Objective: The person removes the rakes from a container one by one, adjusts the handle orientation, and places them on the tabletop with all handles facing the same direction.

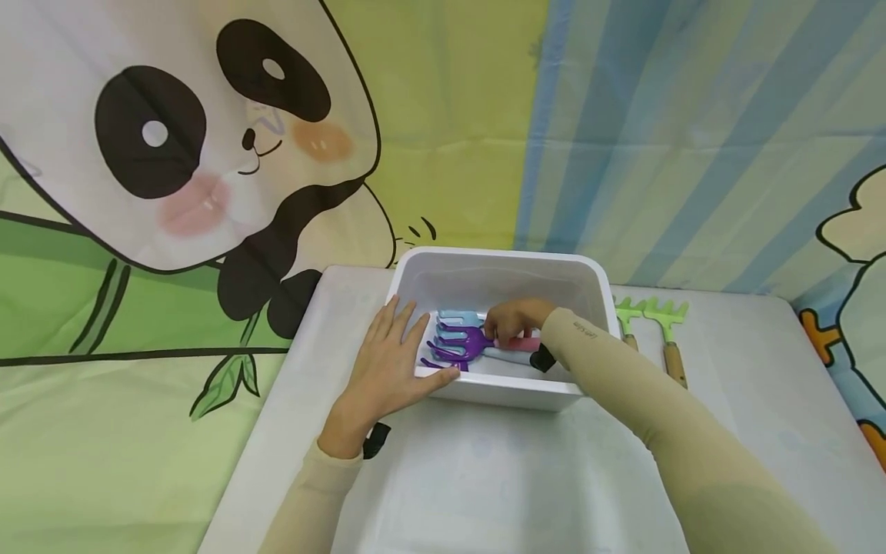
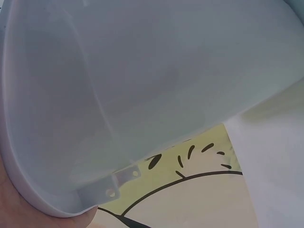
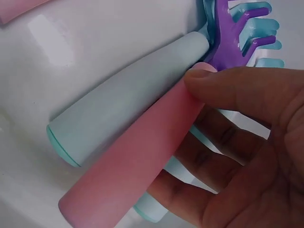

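Inside the white bin (image 1: 498, 391), my right hand (image 1: 515, 319) holds a purple hand rake (image 1: 469, 344) by its pink handle (image 3: 137, 147). Thumb and fingers grip the handle near the rake head in the right wrist view. Light blue rakes (image 3: 128, 95) with pale handles lie beside and under it. Another purple rake (image 1: 443, 365) shows at the bin's front left, partly hidden by the rim. With fingers spread and straight, my left hand (image 1: 388, 362) rests at the bin's left front corner, thumb along the front rim.
Right of the bin, two green rakes with wooden handles lie on the white table (image 1: 754, 369); one green rake (image 1: 667, 315) is in full view, the other partly behind the right sleeve. A printed panda cloth (image 1: 443, 154) hangs behind the table.
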{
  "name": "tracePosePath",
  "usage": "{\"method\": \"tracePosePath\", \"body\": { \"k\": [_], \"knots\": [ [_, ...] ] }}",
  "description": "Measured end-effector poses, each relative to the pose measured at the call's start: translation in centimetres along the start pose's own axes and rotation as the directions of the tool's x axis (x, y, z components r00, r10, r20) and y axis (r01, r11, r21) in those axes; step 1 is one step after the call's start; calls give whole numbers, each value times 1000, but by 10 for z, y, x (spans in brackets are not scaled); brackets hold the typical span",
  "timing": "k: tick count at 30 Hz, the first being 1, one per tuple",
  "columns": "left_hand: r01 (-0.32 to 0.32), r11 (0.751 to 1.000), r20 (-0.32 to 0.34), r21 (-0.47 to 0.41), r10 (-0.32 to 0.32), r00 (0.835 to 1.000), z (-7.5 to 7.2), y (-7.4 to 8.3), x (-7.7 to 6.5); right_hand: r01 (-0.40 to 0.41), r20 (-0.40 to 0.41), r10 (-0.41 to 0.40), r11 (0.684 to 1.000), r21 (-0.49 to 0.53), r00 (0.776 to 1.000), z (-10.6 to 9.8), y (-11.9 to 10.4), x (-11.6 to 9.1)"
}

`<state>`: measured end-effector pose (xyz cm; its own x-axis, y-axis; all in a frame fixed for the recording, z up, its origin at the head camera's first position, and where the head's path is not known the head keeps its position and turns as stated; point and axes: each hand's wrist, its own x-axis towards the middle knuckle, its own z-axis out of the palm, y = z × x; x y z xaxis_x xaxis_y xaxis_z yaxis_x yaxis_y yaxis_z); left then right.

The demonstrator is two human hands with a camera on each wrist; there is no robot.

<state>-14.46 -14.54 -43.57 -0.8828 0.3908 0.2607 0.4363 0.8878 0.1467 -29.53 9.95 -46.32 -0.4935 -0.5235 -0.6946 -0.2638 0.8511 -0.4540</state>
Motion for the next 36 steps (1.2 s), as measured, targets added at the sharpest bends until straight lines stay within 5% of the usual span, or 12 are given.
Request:
{"method": "tracePosePath", "body": {
  "k": [19, 36],
  "knots": [
    [17, 1000, 41, -15, -16, 999, -2, 1, -1, 5, 55, -11, 994, 109, 998, -15, -1, -9],
    [11, 1000, 41, -9, -10, 999, -4, 2, 1, -10, 80, -6, 982, 190, 997, -40, -10, -48]
  ]
}}
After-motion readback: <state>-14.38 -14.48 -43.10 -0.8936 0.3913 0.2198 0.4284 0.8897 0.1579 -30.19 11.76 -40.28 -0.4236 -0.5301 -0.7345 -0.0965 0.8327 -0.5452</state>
